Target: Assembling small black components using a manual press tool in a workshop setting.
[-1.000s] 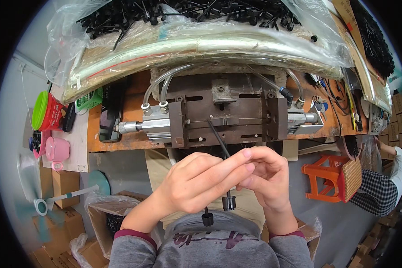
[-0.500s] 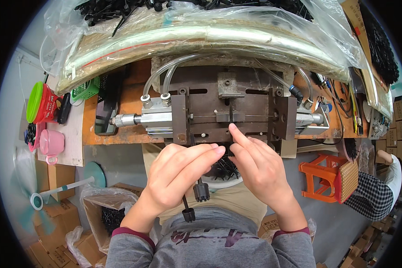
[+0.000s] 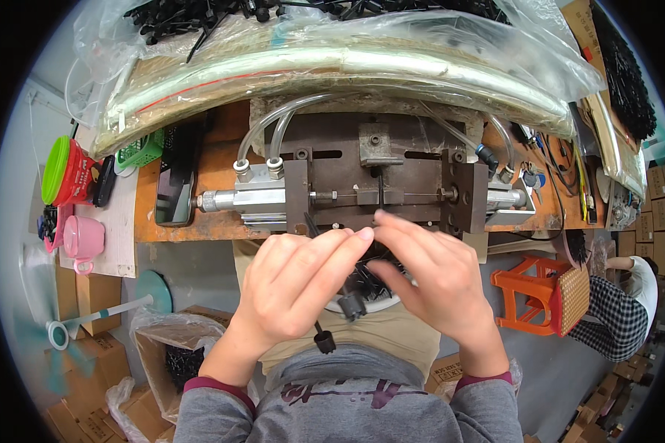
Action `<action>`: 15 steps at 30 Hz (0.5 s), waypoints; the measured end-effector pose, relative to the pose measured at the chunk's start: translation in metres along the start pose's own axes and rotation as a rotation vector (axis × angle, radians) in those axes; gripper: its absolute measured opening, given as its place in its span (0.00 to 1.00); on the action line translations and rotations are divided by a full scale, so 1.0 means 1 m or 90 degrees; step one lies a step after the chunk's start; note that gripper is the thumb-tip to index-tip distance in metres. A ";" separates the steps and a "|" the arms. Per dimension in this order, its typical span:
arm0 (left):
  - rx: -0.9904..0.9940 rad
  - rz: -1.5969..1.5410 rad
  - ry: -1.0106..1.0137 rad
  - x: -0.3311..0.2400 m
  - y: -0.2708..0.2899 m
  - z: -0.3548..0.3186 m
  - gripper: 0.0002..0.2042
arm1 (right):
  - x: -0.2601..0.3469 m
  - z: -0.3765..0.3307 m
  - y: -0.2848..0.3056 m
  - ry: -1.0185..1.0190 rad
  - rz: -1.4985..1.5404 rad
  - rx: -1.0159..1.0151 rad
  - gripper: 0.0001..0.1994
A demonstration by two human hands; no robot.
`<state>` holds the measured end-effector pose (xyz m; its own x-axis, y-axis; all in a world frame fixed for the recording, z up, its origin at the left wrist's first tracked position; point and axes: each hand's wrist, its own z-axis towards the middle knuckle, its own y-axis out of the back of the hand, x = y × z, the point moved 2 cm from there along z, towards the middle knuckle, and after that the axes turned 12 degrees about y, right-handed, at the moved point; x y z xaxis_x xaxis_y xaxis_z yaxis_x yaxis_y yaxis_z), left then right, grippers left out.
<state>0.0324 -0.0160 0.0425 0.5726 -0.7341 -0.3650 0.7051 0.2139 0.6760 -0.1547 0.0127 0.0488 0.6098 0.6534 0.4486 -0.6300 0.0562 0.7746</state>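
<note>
Head view: both hands, left point(image 3: 295, 288) and right point(image 3: 440, 284), pinched black cables point(image 3: 351, 303) near the press point(image 3: 380, 184); fingers risked its clamp.

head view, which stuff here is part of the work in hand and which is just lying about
In use: left hand, right hand, black cable ties, metal press.

Lying about: pink cup, red tub with green lid, orange stool, bag of black ties.

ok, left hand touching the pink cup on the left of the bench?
Apart. The head view shows the left hand at the middle front of the metal fixture, with bare bench and floor between it and the pink cup.
</note>
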 end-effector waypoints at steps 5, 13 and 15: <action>0.089 0.054 -0.027 -0.009 -0.009 -0.002 0.22 | 0.016 -0.001 0.011 -0.058 0.374 -0.109 0.19; 0.040 -0.131 0.115 -0.003 -0.002 0.004 0.22 | -0.004 -0.015 0.004 -0.070 0.122 -0.163 0.14; 0.065 -0.211 0.188 -0.001 0.003 -0.002 0.24 | -0.009 -0.016 -0.006 -0.023 0.002 -0.137 0.14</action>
<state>0.0350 -0.0137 0.0441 0.4279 -0.5336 -0.7295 0.8340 -0.0780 0.5462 -0.1637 0.0191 0.0327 0.6223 0.6262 0.4696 -0.7178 0.2172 0.6615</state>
